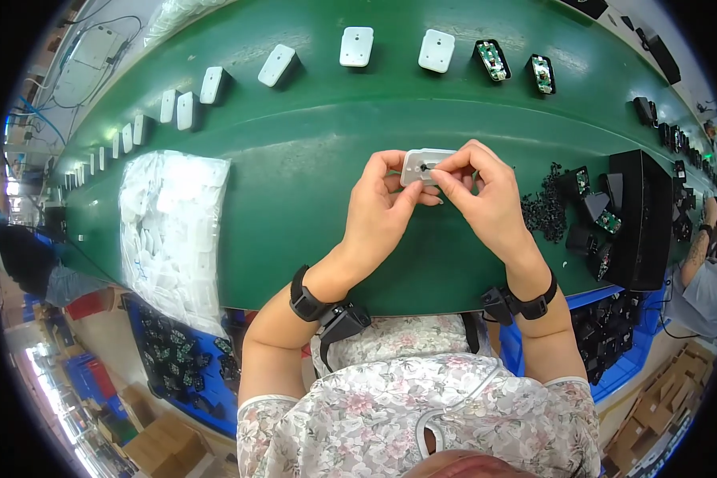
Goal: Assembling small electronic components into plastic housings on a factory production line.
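Note:
Over the green table [295, 183], my left hand [374, 211] grips a small white plastic cover [412, 162] with rounded corners by its left end. My right hand [486, 191] comes in from the other side, thumb and forefinger pinched at the cover's face. A small black piece [425, 167] shows at those fingertips, by the middle of the cover; whether it is seated in a hole I cannot make out. To the right of my right hand lies a loose pile of tiny black parts [546, 209].
A clear bag of white covers [175, 231] lies left. Black housings with circuit boards [605, 219] lie beside a black box [644, 223] at right. White-topped units [357, 48] and open housings [492, 60] line the back. Blue bins [526, 350] sit below. Another person's arm [697, 247] is far right.

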`<state>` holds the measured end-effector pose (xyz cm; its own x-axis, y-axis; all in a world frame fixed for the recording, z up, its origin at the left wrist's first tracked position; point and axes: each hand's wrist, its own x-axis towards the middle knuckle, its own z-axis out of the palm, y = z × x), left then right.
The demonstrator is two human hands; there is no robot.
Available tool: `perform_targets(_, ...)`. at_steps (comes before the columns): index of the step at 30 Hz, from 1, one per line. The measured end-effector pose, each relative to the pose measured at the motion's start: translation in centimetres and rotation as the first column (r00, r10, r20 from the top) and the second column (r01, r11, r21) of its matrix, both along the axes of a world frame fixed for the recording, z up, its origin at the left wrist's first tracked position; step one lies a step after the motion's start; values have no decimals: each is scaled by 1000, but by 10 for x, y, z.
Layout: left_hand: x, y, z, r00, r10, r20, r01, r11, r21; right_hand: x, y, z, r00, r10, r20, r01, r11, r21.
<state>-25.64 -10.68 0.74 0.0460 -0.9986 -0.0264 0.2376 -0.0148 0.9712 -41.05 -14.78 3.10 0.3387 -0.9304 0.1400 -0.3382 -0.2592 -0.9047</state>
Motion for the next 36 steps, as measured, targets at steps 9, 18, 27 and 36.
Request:
perform_targets(9, -2, 2, -7, 993, 40, 108, -24, 989, -146, -1, -5, -5, 997, -1, 76, -16, 977, 211)
perform_targets(18, 3, 1, -5, 980, 100, 171, -67, 979, -191, -2, -3, -7, 984, -30, 174, 16, 997, 79)
perform_targets(27, 5, 0, 1, 1000, -20, -1, 20, 995, -101, -5, -9, -3, 992, 124, 26, -123, 992, -35)
perform_targets(36, 18, -14, 5, 989, -128, -73, 131, 991, 36, -7, -19, -16, 976, 61, 207, -116, 958, 263)
